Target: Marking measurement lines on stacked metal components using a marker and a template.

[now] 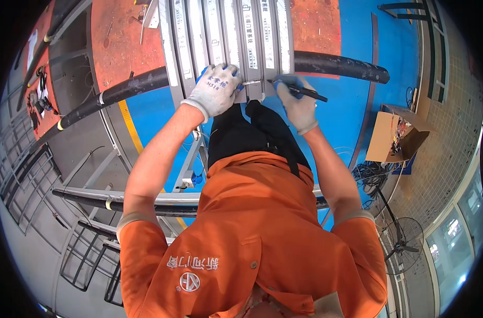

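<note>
Half-curled, hold unclear, our left hand rests on far-centre metal bars, likely stiff, best gripped by their edges; our right hand pinches a probably light pen at their near right.

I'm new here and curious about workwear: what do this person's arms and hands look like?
The left hand and right hand wear whitish-grey gloves with blue areas around the fingers; blue printing marks the back of the left one. The forearms are bare, and the short orange sleeves end in greyish-beige bands near the elbows.
</note>
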### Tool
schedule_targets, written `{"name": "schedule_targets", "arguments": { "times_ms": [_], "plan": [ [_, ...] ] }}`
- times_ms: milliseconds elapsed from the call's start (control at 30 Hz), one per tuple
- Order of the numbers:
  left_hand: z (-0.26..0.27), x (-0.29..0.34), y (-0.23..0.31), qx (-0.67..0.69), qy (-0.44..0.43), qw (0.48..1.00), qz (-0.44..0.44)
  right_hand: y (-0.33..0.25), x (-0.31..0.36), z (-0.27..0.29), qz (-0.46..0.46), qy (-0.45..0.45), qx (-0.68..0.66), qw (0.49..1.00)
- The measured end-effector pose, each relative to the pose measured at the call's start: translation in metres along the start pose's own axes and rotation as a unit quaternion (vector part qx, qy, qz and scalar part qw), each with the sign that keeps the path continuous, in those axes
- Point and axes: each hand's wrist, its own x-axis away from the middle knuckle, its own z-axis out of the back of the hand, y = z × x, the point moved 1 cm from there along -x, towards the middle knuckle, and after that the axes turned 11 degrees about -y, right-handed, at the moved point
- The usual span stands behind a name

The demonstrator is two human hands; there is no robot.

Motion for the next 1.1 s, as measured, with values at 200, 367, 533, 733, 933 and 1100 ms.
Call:
{"name": "schedule_targets", "arguments": {
  "times_ms": [200, 367, 533, 733, 933, 1100],
  "plan": [
    [0.007, -0.008, 0.016, -0.007, -0.008, 1.000, 0.006, 0.003, 0.010, 0.031, 0.013, 0.040, 0.009, 0.999],
    [0.014, -0.023, 0.028, -0.016, -0.015, 1.000, -0.008, 0.012, 0.008, 0.032, 0.084, 0.003, 0.084, 0.993],
    [0.012, -0.028, 0.030, -0.030, -0.034, 0.999, 0.001, 0.011, 0.008, 0.029, 0.079, -0.039, 0.096, 0.991],
    [0.009, -0.029, 0.027, -0.026, -0.006, 1.000, -0.013, 0.008, 0.003, 0.025, 0.152, -0.016, 0.181, 0.972],
    [0.012, -0.031, 0.028, -0.029, -0.024, 0.999, -0.002, 0.004, 0.000, 0.026, 0.197, -0.015, 0.222, 0.955],
    [0.015, -0.032, 0.029, -0.022, -0.025, 0.999, 0.007, 0.002, -0.001, 0.027, 0.100, -0.041, 0.160, 0.981]
  ]
}}
